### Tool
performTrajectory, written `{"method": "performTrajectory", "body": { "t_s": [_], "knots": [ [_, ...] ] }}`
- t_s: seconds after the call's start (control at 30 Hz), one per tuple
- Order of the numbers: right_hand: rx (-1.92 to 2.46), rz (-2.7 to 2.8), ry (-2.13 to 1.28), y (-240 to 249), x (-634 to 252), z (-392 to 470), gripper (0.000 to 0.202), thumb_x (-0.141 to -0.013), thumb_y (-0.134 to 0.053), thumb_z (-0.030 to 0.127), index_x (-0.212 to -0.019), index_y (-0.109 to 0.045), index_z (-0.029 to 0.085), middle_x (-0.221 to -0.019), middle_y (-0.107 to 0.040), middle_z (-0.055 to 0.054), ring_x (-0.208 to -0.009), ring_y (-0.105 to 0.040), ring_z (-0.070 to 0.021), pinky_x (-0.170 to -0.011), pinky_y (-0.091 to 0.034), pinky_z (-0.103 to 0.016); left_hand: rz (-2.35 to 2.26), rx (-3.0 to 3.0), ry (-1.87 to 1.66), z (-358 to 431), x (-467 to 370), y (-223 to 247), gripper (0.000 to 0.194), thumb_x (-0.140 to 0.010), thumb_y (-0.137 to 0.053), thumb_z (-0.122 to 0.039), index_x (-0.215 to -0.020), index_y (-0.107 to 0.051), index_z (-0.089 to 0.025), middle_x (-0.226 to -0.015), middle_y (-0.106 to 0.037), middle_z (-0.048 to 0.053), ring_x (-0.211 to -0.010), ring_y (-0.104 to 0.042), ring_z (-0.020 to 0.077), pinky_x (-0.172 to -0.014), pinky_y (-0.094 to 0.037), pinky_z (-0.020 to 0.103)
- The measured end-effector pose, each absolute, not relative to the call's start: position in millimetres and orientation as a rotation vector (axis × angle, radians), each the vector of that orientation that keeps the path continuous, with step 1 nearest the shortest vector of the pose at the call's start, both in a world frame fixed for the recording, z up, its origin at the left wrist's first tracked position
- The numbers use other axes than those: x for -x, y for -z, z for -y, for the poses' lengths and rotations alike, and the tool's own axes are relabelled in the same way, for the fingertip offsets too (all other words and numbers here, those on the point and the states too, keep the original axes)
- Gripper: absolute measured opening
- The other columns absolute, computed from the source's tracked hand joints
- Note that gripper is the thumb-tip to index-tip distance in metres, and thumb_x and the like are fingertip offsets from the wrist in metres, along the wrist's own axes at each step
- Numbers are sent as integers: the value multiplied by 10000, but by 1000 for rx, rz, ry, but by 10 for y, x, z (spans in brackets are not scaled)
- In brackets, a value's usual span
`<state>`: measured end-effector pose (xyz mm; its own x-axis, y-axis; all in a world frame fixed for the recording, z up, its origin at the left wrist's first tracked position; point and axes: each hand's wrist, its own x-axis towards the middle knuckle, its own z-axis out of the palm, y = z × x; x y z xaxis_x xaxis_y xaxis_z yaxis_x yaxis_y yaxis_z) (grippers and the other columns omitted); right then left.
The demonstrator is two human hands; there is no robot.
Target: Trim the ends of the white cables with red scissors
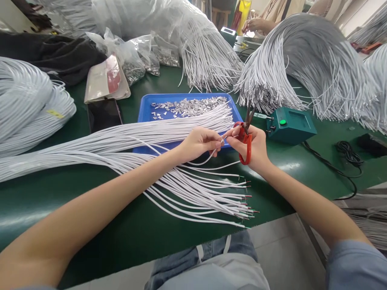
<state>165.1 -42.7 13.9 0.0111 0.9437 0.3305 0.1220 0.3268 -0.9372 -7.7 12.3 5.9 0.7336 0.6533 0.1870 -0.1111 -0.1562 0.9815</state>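
My left hand (201,143) pinches a white cable near its end, in front of the blue tray (145,106). Close against it, my right hand (253,147) has the red-handled scissors (248,149) hooked in it, blades pointing up and away. The right thumb and forefinger meet at the same cable end; the fine wires there are too small to make out. Beneath my hands a fan of white cables (205,193) lies on the table, its ends showing red and green cores. Another cable bundle (169,127) rests across the tray beside small metal pieces (196,106).
A green box with a button (292,125) stands right of the tray. Big cable bundles (320,60) arch behind it. A cable coil (30,104), a phone (104,114) and plastic bags of metal parts (133,60) are on the left. A co-worker's hand (255,25) shows at the back.
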Motion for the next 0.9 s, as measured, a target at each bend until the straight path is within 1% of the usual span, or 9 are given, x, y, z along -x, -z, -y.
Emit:
{"method": "performTrajectory", "body": {
  "t_s": [0.23,0.4,0.53,0.6,0.7,0.8,0.9],
  "knots": [
    [1067,1428,-847,-149,-1649,442,153,-710,-685,198,-683,-535,212,-754,-703,0,-719,-668,-164,-732,-553,-336,-475,-1592,-715,-134,93,-57,338,-774,-716,-407,-680,-645,-91,-586,-614,22,-499,-581,93,-517,-456,202],
    [1046,1440,-845,-130,-1648,439,135,-718,-676,195,-695,-544,212,-763,-701,1,-711,-656,-156,-713,-531,-319,-461,-1590,-730,-131,93,-57,385,-765,-718,-459,-675,-650,-91,-584,-615,22,-496,-586,89,-505,-449,192],
    [1073,1467,-794,-145,-1660,426,117,-734,-653,228,-698,-543,211,-792,-692,-6,-718,-629,-153,-693,-504,-308,-470,-1547,-751,-119,84,-71,411,-712,-754,-491,-691,-666,-90,-573,-611,22,-490,-582,97,-493,-464,203],
    [1134,1514,-753,-163,-1681,398,108,-733,-630,243,-686,-540,205,-783,-673,-7,-682,-596,-146,-652,-479,-298,-485,-1508,-798,-110,80,-72,404,-679,-783,-476,-713,-680,-86,-576,-613,22,-487,-582,103,-486,-474,216],
    [1232,1642,-712,-177,-1735,338,127,-722,-603,263,-649,-524,194,-694,-615,1,-618,-529,-134,-600,-432,-282,-527,-1467,-880,-109,82,-56,359,-662,-806,-412,-737,-697,-79,-583,-615,20,-482,-579,104,-480,-474,223],
    [1335,1769,-642,-168,-1792,289,151,-709,-617,273,-641,-516,184,-668,-585,5,-600,-485,-124,-586,-401,-271,-559,-1378,-954,-126,92,-28,321,-657,-815,-369,-756,-705,-84,-581,-613,12,-491,-571,95,-492,-479,215],
    [1392,1848,-558,-167,-1820,275,153,-703,-632,281,-658,-524,181,-665,-578,7,-591,-458,-121,-588,-380,-269,-549,-1277,-994,-143,100,-18,309,-662,-813,-368,-772,-709,-99,-591,-615,3,-509,-572,87,-501,-483,202]
  ]
}}
